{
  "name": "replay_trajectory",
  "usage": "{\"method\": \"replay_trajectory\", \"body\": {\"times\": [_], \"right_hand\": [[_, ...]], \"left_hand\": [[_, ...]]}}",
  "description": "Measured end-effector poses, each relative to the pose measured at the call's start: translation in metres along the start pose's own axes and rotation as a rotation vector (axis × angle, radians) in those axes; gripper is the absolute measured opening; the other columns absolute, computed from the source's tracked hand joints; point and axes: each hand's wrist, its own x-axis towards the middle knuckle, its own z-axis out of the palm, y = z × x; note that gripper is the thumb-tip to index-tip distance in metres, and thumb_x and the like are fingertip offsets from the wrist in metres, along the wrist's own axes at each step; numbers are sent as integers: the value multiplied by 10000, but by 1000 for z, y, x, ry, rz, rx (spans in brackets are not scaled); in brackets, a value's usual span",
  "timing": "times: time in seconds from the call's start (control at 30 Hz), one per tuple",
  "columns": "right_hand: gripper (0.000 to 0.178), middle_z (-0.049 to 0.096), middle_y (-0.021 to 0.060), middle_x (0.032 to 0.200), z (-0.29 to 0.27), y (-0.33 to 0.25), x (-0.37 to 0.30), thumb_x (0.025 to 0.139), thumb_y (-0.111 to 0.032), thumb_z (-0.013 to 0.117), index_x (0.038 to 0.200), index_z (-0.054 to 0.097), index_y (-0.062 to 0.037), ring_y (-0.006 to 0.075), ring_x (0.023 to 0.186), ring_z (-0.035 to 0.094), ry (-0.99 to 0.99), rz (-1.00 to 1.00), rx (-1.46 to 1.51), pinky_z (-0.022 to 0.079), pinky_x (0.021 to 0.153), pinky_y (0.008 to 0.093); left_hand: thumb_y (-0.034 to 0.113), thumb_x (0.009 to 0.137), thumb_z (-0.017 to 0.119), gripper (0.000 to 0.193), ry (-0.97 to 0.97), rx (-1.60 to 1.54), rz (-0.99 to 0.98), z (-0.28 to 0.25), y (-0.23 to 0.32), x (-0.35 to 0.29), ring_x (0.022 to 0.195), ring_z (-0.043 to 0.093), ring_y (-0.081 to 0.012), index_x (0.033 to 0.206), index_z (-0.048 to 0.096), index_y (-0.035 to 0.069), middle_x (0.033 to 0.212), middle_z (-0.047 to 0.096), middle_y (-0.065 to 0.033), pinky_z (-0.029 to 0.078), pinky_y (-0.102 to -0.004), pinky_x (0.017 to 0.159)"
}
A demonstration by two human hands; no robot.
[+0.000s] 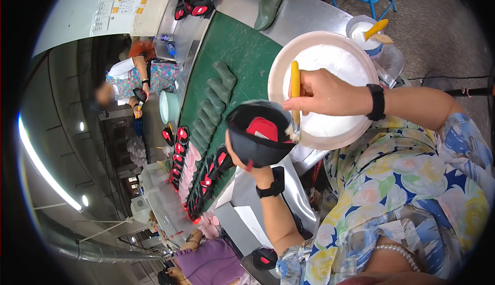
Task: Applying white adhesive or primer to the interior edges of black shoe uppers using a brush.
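My left hand (pixel 236 153) is wrapped round a black shoe upper (pixel 260 152) with a red patch inside and its opening turned up; part of the hand is hidden behind it. In my right hand (pixel 322 91) is a yellow-handled brush (pixel 295 84), pinched by the handle with its bristles pointing down. Those bristles touch or nearly touch the rim of the shoe upper, and motion blurs them a little. Just beyond the brush stands a pale pink basin (pixel 277 68) holding white liquid (pixel 340 66).
A green conveyor belt (pixel 247 53) carries several green shoe lasts (pixel 211 107) and rows of black-and-red uppers (pixel 206 182). One last (pixel 268 9) lies on the metal edge. A small tub (pixel 356 27) holds another brush (pixel 376 28). Co-workers (pixel 165 76) (pixel 211 259) are across and along the belt.
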Motion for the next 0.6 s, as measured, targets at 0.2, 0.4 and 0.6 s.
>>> {"method": "replay_trajectory", "body": {"times": [0.2, 0.4, 0.6], "right_hand": [[221, 706, 97, 916, -9, 6, 3, 934, -235, 683, 1013, 613, -40, 267, 838, 705, -84, -608, -189, 544, 765, 356], [164, 628, 57, 979, 32, 6, 10, 878, -129, 662, 1018, 596, -76, 241, 932, 640, -292, -1169, -232, 510, 845, 356], [186, 632, 68, 930, 13, 10, 14, 819, -115, 676, 974, 585, -68, 265, 879, 638, -306, -1034, -513, 522, 826, 374]], "left_hand": [[287, 1037, 487, 430, -461, -430, -731, -30, -26, -35, 1212, 570, -263, 1376, 508, 23, 1379, 547, -143, 472, -407, 1054], [334, 1043, 467, 465, -602, -220, -651, 10, -23, -85, 1242, 552, -274, 1386, 495, 21, 1386, 543, -152, 471, -414, 1060], [381, 1049, 447, 503, -680, -8, -573, 8, -27, -98, 1272, 534, -284, 1397, 482, 19, 1394, 538, -162, 470, -420, 1067]]}}
